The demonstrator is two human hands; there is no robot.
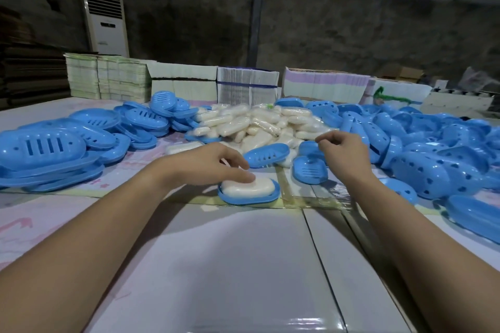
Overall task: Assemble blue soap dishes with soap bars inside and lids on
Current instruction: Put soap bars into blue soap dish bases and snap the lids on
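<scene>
Two bare hands over the table (pixel 230 265), left hand (pixel 208 163) resting straight fingertips on a white soap bar (pixel 247 187) seated in a blue dish base (pixel 249 197), right hand (pixel 345 153) raised, fingers loosely curled around nothing, wrapped soap pile (pixel 257 124) behind, blue lids (pixel 433 149) heaped right, slotted trays (pixel 54 149) stacked left.

Surface: table (pixel 216 265), covered in pale glossy sheets, taped seams.
Centre near edge: blue soap dish (pixel 250 197) with white soap bar (pixel 247 188) in it.
Centre back: heap of wrapped soap bars (pixel 257 123).
Left: pile of slotted blue trays (pixel 67 143).
Right: pile of blue lids (pixel 433 149) with round holes.
Far edge: stacks of flat printed cartons (pixel 108 78).
</scene>
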